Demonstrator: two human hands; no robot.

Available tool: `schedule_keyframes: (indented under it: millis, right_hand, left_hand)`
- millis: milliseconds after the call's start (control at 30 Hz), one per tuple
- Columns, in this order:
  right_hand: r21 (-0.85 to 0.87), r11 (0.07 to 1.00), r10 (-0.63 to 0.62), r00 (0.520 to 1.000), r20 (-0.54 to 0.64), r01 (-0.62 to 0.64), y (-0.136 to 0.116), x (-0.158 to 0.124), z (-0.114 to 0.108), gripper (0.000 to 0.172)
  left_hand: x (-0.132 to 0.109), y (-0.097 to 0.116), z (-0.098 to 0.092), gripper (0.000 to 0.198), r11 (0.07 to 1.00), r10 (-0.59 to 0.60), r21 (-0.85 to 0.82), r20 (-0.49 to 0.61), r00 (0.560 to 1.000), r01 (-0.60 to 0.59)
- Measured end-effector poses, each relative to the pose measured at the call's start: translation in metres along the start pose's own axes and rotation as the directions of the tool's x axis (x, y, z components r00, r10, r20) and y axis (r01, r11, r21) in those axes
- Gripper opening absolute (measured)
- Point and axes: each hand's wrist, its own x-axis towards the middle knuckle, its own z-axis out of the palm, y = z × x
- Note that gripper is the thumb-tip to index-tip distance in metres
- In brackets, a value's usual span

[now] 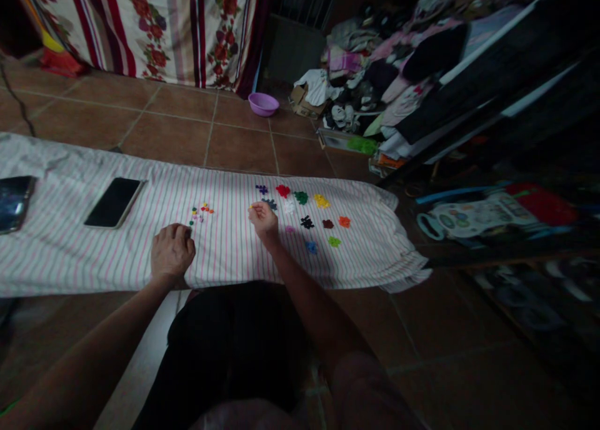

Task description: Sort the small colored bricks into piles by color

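My right hand (265, 222) is above the striped cloth, thumb and fingertips pinched on a small yellow piece (251, 207). Its exact kind is too small to tell. My left hand (172, 252) rests on the cloth with fingers curled under, and whatever may be in them is hidden. Just beyond it lies a loose mixed group of small coloured pieces (201, 212). Around and right of my right hand are little piles sorted by colour, among them red pieces (282, 190), green pieces (300, 197), yellow pieces (321, 200), black pieces (307, 221) and blue pieces (311, 247).
The striped cloth (225, 255) covers a long, low surface before me. A phone (115, 202) lies on its left part, and another dark-screened device (15, 203) at the far left. On the tiled floor beyond stand a purple basin (263, 104) and heaped clothes (365, 67).
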Motion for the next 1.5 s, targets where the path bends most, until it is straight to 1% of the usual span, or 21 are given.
schedule_keyframes:
  millis: [67, 133, 200, 267, 333, 433, 500, 567, 667, 800, 933, 1033, 1067, 1133, 1167, 1233, 1267, 1300, 1367, 1433, 1500]
  right_hand:
    - [-0.092, 0.995, -0.034, 0.997, -0.071, 0.027, 0.002, 0.011, -0.024, 0.016]
    - [-0.183, 0.983, -0.051, 0.988, -0.145, 0.024, 0.004, 0.022, -0.053, 0.018]
    - [-0.290, 0.957, -0.057, 0.975, -0.217, -0.009, 0.005, 0.033, -0.086, 0.018]
    - [-0.409, 0.909, -0.054, 0.951, -0.304, -0.078, 0.005, 0.042, -0.119, 0.016]
    - [-0.519, 0.840, -0.046, 0.933, -0.358, -0.158, 0.004, 0.049, -0.149, 0.016]
    - [-0.667, 0.672, -0.004, 0.899, -0.439, -0.322, 0.003, 0.058, -0.186, 0.018]
    - [-0.707, 0.593, 0.019, 0.884, -0.468, -0.387, 0.004, 0.064, -0.203, 0.022]
    - [-0.723, 0.545, 0.053, 0.879, -0.475, -0.424, 0.006, 0.069, -0.214, 0.027]
    - [-0.742, 0.505, 0.099, 0.884, -0.458, -0.441, 0.010, 0.076, -0.223, 0.032]
    - [-0.755, 0.524, 0.087, 0.906, -0.413, -0.394, 0.012, 0.080, -0.227, 0.037]
    - [-0.753, 0.530, 0.071, 0.906, -0.418, -0.389, 0.009, 0.076, -0.222, 0.036]
    - [-0.752, 0.597, 0.000, 0.937, -0.349, -0.280, 0.003, 0.063, -0.199, 0.035]
    - [-0.743, 0.637, -0.041, 0.954, -0.295, -0.203, 0.001, 0.057, -0.188, 0.034]
    - [-0.728, 0.678, -0.075, 0.976, -0.206, -0.101, -0.002, 0.041, -0.163, 0.032]
    - [-0.694, 0.719, -0.100, 0.986, -0.137, -0.023, -0.002, 0.033, -0.152, 0.031]
    - [-0.647, 0.757, -0.164, 0.985, -0.051, 0.092, -0.003, 0.019, -0.135, 0.029]
    - [-0.637, 0.761, -0.190, 0.981, -0.031, 0.127, -0.004, 0.014, -0.132, 0.029]
    - [-0.645, 0.752, -0.204, 0.979, -0.030, 0.137, -0.005, 0.011, -0.133, 0.029]
    - [-0.702, 0.706, -0.198, 0.978, -0.063, 0.097, -0.007, 0.012, -0.147, 0.030]
    - [-0.784, 0.621, -0.165, 0.979, -0.122, 0.007, -0.009, 0.020, -0.172, 0.032]
    - [-0.856, 0.509, -0.125, 0.975, -0.182, -0.094, -0.010, 0.029, -0.199, 0.032]
  left_hand:
    - [0.000, -0.001, 0.001, 0.027, 1.000, 0.001, -0.009, 0.002, 1.000, -0.001]
    - [0.000, -0.001, 0.001, 0.028, 1.000, -0.001, -0.018, 0.004, 1.000, 0.001]
    - [0.000, 0.000, 0.001, 0.029, 1.000, -0.003, -0.024, 0.002, 1.000, 0.004]
    - [0.000, 0.000, 0.000, 0.029, 0.999, -0.010, -0.032, 0.007, 1.000, 0.010]
    - [0.000, 0.000, 0.000, 0.028, 0.999, -0.016, -0.036, 0.015, 1.000, 0.017]
    - [0.000, 0.000, 0.001, 0.027, 1.000, -0.010, -0.014, 0.013, 1.000, 0.010]
    - [0.000, 0.000, 0.002, 0.027, 1.000, 0.000, 0.002, 0.002, 1.000, 0.000]
    - [0.000, 0.000, 0.002, 0.026, 1.000, 0.005, 0.003, -0.009, 1.000, -0.005]
    - [-0.001, 0.000, 0.002, 0.025, 1.000, 0.002, -0.010, -0.013, 1.000, -0.002]
    - [-0.001, -0.001, 0.003, 0.026, 1.000, 0.004, -0.027, -0.010, 1.000, -0.004]
    - [-0.001, -0.001, 0.003, 0.026, 1.000, 0.005, -0.014, -0.010, 1.000, -0.006]
    - [-0.001, -0.001, 0.002, 0.026, 1.000, 0.000, -0.003, 0.000, 1.000, 0.000]
    - [-0.001, 0.000, 0.002, 0.026, 1.000, -0.003, 0.002, 0.000, 1.000, 0.003]
    - [-0.001, 0.000, 0.002, 0.025, 1.000, -0.005, 0.009, -0.005, 1.000, 0.006]
    - [-0.001, 0.000, 0.001, 0.026, 1.000, -0.001, 0.011, -0.007, 1.000, 0.001]
    - [-0.001, 0.000, 0.001, 0.026, 1.000, 0.010, 0.013, -0.010, 1.000, -0.010]
    - [-0.001, 0.000, 0.000, 0.026, 1.000, 0.014, 0.012, -0.012, 1.000, -0.014]
    - [-0.001, 0.000, 0.000, 0.026, 1.000, 0.015, 0.010, -0.012, 1.000, -0.015]
    - [0.000, 0.000, -0.001, 0.027, 1.000, 0.012, 0.005, -0.009, 1.000, -0.012]
    - [0.000, 0.001, -0.002, 0.027, 1.000, 0.010, 0.004, -0.006, 1.000, -0.010]
    - [0.000, 0.001, -0.002, 0.027, 1.000, 0.010, 0.006, -0.005, 1.000, -0.010]
